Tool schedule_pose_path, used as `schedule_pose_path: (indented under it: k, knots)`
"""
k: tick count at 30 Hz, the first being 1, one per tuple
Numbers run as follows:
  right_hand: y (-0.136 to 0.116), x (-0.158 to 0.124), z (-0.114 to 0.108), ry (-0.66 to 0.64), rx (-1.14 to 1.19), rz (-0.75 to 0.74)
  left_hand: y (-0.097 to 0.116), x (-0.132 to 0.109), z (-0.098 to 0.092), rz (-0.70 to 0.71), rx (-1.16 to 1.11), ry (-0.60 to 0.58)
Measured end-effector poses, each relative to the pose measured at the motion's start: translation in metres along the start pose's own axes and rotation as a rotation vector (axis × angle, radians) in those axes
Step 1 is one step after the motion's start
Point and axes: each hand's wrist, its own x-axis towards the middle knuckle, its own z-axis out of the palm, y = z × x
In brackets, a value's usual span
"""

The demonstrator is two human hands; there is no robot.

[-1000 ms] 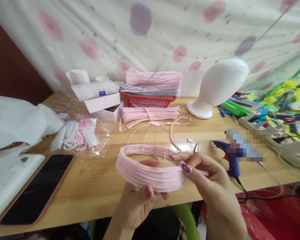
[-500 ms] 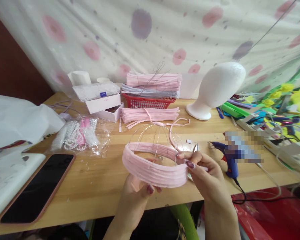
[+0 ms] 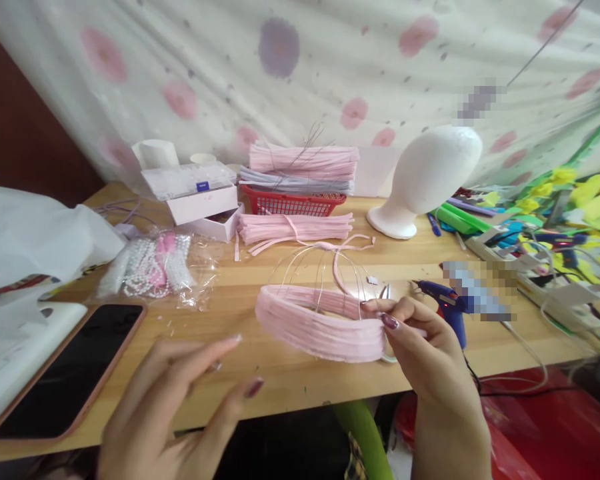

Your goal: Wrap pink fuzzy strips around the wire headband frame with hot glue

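A ring-shaped pink band (image 3: 320,337), built of stacked strips, hangs over the front of the table. Thin bare wires (image 3: 321,280) arch up from it into a dome. My right hand (image 3: 425,347) pinches the band's right end between thumb and fingers. My left hand (image 3: 180,393) is off to the left, thumb and fingers apart, holding nothing. Behind the wire dome lies a tied bundle of pink strips (image 3: 295,229), with a loose strip trailing from it. Partly hidden behind my right hand are what look like scissors (image 3: 385,291).
A blue glue gun (image 3: 445,300) lies right of my right hand. Farther back stand a white foam head (image 3: 425,180), a red basket (image 3: 295,203) with more strips, and white boxes (image 3: 200,203). At left are bagged pearl strings (image 3: 153,267) and a phone (image 3: 73,373).
My left hand has let go of the band's underside and moved left, its fingers spreading. The band, still in my right hand, has shifted slightly right.
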Motion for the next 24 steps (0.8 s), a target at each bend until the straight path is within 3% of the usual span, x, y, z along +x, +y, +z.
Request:
schedule_pose_path:
  k: [3, 5, 12, 24]
  knots:
    - [-0.001, -0.001, 0.000, -0.002, -0.009, -0.006, -0.002, 0.014, 0.009, 0.632, 0.679, -0.200]
    - [-0.003, -0.002, 0.000, 0.007, -0.024, -0.007, -0.005, 0.023, 0.017, 0.812, 0.802, -0.301]
    - [-0.005, -0.007, -0.002, -0.019, -0.098, -0.007, -0.010, 0.037, 0.035, 0.859, 0.734, -0.417]
    - [-0.004, -0.009, -0.002, -0.033, -0.153, -0.006, -0.018, 0.040, 0.034, 0.873, 0.713, -0.364]
